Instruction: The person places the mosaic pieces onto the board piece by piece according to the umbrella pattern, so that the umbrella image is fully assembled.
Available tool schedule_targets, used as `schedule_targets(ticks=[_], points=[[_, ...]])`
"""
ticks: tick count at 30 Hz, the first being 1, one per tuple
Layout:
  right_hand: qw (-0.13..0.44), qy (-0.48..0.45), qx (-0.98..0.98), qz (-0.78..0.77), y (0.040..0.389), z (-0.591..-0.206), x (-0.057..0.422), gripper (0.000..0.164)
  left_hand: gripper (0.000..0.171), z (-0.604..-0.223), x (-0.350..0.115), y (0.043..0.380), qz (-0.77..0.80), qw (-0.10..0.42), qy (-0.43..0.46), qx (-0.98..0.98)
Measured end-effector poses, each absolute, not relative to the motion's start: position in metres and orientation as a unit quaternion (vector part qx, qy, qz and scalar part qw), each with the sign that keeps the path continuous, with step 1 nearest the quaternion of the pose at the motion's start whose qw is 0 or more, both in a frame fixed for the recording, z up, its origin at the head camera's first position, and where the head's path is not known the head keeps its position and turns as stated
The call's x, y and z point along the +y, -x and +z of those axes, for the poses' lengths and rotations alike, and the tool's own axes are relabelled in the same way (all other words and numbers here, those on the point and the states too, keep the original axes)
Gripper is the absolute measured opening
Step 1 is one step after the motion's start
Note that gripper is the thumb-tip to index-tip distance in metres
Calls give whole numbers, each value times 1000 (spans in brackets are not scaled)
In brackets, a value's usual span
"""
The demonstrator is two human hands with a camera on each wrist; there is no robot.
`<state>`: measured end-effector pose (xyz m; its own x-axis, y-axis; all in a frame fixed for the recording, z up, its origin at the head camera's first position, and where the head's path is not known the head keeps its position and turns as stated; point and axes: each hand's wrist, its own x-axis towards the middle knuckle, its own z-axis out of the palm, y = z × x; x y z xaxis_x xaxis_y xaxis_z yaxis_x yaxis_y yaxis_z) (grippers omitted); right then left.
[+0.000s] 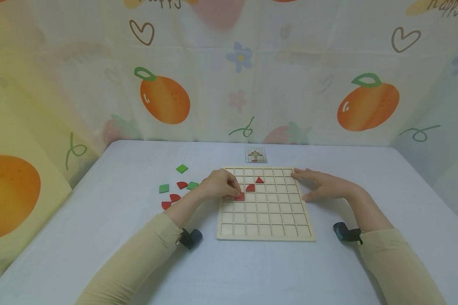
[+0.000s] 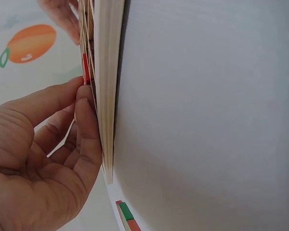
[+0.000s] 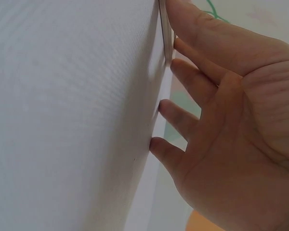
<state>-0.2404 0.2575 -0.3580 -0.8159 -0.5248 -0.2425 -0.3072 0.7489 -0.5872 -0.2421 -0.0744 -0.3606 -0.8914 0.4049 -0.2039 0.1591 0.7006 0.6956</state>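
Observation:
A pale wooden grid board (image 1: 267,231) lies flat on the table. Thumb and forefinger of my left hand (image 1: 219,184) pinch a red square piece (image 1: 240,196) at a cell near the board's left side. Up close in the left wrist view, the fingertips meet the edge of that red piece (image 2: 85,67). Two other red pieces sit in cells up and to the right: a quarter-circle (image 1: 250,188) and a triangle (image 1: 259,180). My right hand (image 1: 324,185) has its fingers spread and touches the board's right edge; in the right wrist view its fingers (image 3: 183,118) are extended.
Left of the board lie several loose pieces, among them a green square (image 1: 164,188), a green diamond (image 1: 182,168) and a red quarter-circle (image 1: 174,198). A small pattern card (image 1: 256,155) with a gridded picture lies behind the board. A printed cloth (image 1: 282,84) hangs at the back.

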Motion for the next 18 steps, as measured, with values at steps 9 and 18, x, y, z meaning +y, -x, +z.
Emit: schedule_targets(ticks=[9,18], points=[[201,225,914,-271,239,-356,256,80,4,-359,-76,242,364,182,-157,900],[200,231,913,-270,239,-357,256,79,9,-355,-89,245,419,183,-145,878]])
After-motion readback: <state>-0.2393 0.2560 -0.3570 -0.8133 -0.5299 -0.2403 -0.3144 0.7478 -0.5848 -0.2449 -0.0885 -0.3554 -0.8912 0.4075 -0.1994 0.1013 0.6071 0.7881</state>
